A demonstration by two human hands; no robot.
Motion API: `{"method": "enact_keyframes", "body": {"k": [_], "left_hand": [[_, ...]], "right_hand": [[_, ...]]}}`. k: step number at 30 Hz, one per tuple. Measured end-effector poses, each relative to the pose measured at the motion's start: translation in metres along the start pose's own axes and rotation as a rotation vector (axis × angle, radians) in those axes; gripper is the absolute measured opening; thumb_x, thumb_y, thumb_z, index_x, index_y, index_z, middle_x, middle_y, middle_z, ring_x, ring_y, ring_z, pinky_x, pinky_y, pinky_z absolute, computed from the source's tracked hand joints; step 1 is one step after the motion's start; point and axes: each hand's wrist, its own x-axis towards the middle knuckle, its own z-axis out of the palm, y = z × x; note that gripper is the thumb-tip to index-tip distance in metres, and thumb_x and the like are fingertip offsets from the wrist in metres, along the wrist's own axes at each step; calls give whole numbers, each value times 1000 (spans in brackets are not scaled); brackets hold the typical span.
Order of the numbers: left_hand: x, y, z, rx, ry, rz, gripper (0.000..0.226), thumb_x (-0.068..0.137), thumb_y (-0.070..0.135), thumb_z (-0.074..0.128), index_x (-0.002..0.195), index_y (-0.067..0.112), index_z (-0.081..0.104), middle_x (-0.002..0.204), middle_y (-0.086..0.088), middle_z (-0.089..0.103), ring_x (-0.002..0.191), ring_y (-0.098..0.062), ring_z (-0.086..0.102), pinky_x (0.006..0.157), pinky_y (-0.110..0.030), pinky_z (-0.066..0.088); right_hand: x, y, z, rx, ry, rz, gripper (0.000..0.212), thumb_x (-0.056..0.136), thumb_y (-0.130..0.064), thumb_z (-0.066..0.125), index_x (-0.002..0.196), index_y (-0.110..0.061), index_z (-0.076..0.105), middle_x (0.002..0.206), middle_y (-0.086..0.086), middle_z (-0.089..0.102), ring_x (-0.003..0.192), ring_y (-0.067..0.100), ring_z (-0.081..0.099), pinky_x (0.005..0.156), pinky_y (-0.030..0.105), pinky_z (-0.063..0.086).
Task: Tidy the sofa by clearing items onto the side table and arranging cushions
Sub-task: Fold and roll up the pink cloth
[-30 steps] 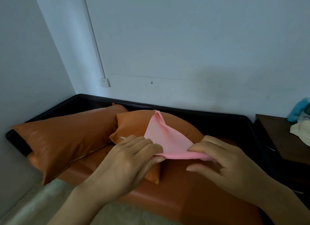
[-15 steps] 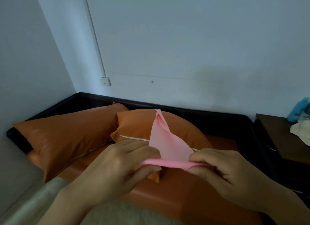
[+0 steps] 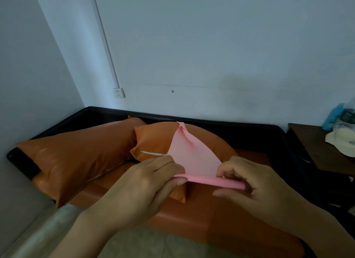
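A pink cloth (image 3: 192, 157) hangs in the air over the orange sofa seat (image 3: 221, 219), its top drawn to a point and its lower edge rolled into a thin tube. My left hand (image 3: 146, 186) pinches the tube's left end. My right hand (image 3: 255, 182) grips its right end. Behind the cloth an orange cushion (image 3: 155, 142) leans on the black sofa back (image 3: 230, 129). A second, longer orange cushion (image 3: 76, 157) lies at the sofa's left end.
A dark wooden side table (image 3: 315, 148) stands at the right, carrying a cream cap (image 3: 340, 140), a blue bottle (image 3: 332, 116) and a clear water bottle (image 3: 347, 117). A wall socket (image 3: 118, 92) sits above the sofa back. Pale floor shows below the seat.
Both hands have rolled the cloth's lower edge further into a tighter tube and lowered it slightly; more of the cushion behind shows.
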Motion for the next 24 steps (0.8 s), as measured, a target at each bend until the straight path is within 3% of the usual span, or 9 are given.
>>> {"method": "enact_keyframes", "body": {"k": [5, 10, 15, 19, 22, 24], "left_hand": [[-7, 1, -3, 17, 80, 45, 31, 93, 47, 56, 110, 22, 59, 93, 10, 63, 82, -6, 57, 69, -25, 48], [-9, 5, 2, -19, 142, 79, 26, 96, 34, 55, 101, 12, 69, 94, 4, 64, 85, -15, 62, 71, -34, 50], [-6, 17, 5, -5, 141, 57, 32, 100, 33, 48, 102, 10, 69, 94, 4, 64, 85, -15, 62, 72, -33, 50], [-3, 29, 11, 3, 150, 38, 34, 99, 40, 47, 104, 12, 67, 93, 5, 65, 83, -13, 61, 71, -30, 50], [0, 37, 15, 28, 169, 18, 34, 93, 50, 52, 111, 21, 57, 91, 7, 63, 80, -10, 58, 69, -22, 47], [2, 41, 19, 45, 174, 42, 28, 94, 47, 53, 108, 23, 55, 91, 6, 64, 79, -12, 59, 67, -28, 48]], "right_hand": [[-2, -10, 0, 2, 72, -35, 18, 88, -51, 56, 94, -33, 58, 86, -20, 54, 74, 5, 58, 57, 25, 50], [-7, -16, -4, -27, 83, -68, 23, 94, -47, 50, 97, -28, 62, 86, -19, 55, 77, 3, 58, 56, 25, 50], [-16, -12, -8, -64, 93, -61, 27, 92, -53, 49, 98, -29, 62, 87, -25, 50, 79, -6, 54, 60, 6, 44], [-26, -6, -14, -61, 122, -52, 26, 87, -53, 53, 104, -33, 54, 92, -20, 55, 79, 5, 60, 60, 26, 53], [-33, -3, -21, -58, 152, -66, 20, 89, -47, 54, 99, -30, 56, 88, -17, 55, 74, 7, 58, 58, 28, 51], [-38, 0, -24, -67, 149, -62, 20, 90, -48, 53, 98, -29, 57, 86, -16, 56, 73, 6, 58, 58, 26, 51]]}}
